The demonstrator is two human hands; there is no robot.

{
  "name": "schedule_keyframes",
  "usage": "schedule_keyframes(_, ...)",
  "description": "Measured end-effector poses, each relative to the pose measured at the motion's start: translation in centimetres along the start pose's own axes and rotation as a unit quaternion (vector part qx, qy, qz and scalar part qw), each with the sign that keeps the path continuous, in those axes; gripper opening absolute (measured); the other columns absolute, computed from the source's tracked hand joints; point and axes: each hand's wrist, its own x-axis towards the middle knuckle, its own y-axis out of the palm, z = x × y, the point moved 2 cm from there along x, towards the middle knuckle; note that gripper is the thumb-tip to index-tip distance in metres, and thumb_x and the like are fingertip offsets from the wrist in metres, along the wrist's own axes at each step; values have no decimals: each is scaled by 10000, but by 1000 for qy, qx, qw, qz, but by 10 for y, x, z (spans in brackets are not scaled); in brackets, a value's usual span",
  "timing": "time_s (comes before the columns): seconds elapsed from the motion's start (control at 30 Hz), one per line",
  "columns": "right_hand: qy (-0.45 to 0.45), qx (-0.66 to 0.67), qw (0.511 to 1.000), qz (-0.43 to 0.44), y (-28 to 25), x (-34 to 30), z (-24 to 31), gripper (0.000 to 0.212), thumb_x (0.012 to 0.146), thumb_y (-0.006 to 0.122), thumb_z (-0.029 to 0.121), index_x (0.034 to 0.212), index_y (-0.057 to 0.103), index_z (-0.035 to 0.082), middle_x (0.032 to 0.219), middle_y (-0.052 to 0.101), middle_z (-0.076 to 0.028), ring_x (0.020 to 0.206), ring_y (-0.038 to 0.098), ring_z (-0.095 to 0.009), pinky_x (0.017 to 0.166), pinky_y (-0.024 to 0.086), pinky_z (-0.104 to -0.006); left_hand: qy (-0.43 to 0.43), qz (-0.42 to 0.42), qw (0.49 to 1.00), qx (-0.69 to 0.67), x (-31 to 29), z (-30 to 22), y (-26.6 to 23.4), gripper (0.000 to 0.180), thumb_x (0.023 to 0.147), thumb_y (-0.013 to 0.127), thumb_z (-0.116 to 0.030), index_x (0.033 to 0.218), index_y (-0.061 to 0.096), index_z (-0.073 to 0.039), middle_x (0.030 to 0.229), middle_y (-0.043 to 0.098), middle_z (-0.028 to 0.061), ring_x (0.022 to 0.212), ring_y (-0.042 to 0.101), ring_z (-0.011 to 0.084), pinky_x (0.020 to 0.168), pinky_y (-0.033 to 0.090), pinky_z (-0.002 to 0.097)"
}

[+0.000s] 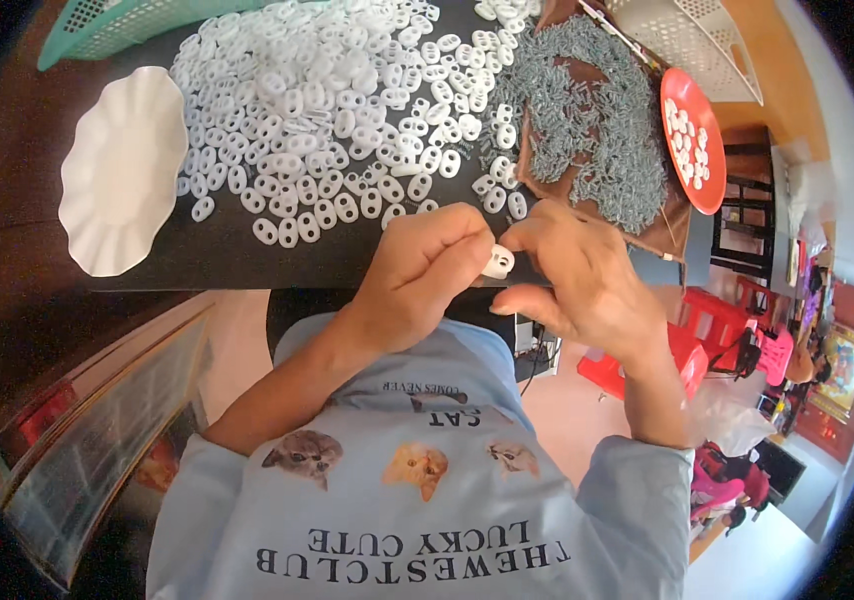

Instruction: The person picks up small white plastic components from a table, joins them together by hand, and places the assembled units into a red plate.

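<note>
Where the near edge of the dark surface (232, 262) meets the person's body, a white oval piece (498, 262) with holes is held just above that edge, right of its middle. The left hand (422, 268) pinches it, the thumb and curled fingers pressed together on its left end. The right hand (582, 275) faces it from the other side with thumb and forefinger spread; the forefinger's tip lies close to the piece, and from where I stand I cannot tell whether the two touch.

Beyond the hands, a broad heap of similar white pieces (297, 100) covers the middle of the surface, deepest toward the far edge and thinning to single pieces toward the near one. Along the right side, a brown cloth (669, 240) bears a mound of small grey parts (617, 150). At the right edge, beside the cloth, a red plate (707, 192) carries a scatter of white pieces. A white basket (712, 40) occupies the far right corner. Near the left edge lies a white dish (132, 165) with a scalloped rim; a green basket (127, 25) with perforated walls occupies the far left corner.
</note>
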Motion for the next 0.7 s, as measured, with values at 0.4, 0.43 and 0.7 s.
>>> schedule_keyframes(0.4, 19, -33, 999, -19, 0, -1, 13, 225, 795, 673, 152, 945, 557, 31, 796, 514, -99, 629, 552, -260, 510, 447, -358, -45, -25, 998, -28, -3, -8, 3, 189, 943, 465, -101, 801, 525, 8, 719, 457, -23, 645, 388, 27, 539, 340, 197)
schedule_keyframes(0.43, 29, -4, 999, -14, 0, -3, 12, 227, 795, 671, 145, 943, 552, 22, 800, 515, -102, 631, 551, -266, 517, 454, -363, -48, -32, 998, -17, -3, -3, 2, 196, 935, 475, -105, 774, 504, 3, 705, 450, -20, 633, 379, 27, 531, 335, 199)
schedule_keyframes(0.7, 382, 69, 897, -210, -78, -43, -45, 218, 909, 594, 201, 894, 653, -9, 709, 607, -86, 630, 530, -118, 574, 440, -298, 6, -17, 1000, 24, -3, -5, 3, 209, 921, 487, -132, 754, 524, -11, 713, 509, 29, 562, 362, 34, 497, 278, 198)
